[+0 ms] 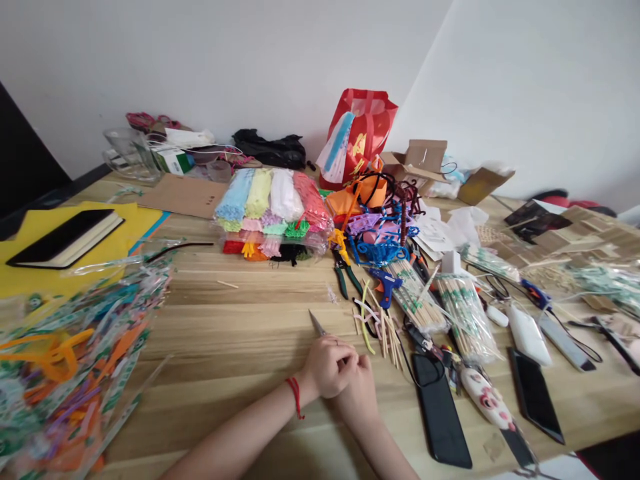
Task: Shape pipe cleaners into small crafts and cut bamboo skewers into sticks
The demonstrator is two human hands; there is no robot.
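My left hand [327,365], with a red cord bracelet [296,398] on its wrist, is closed and rests against my right hand [357,393] near the front middle of the table. Both hands have their fingers curled together. A pointed metal blade [317,323] sticks out from under the left hand; its handle is hidden, and I cannot tell which hand holds it. To the right of my hands lie loose wooden sticks [389,340] and a yellow-green pipe cleaner [367,320]. Green-handled pliers [345,273] and a blue glue gun [387,285] lie beyond them.
Bundled pipe cleaners [273,207] in clear plastic lie at the back. A red bag [367,133] stands by the wall. Plastic-wrapped coloured strips [85,373] fill the left. Stick packs [467,317], a black phone [440,413] and a power bank [530,337] crowd the right.
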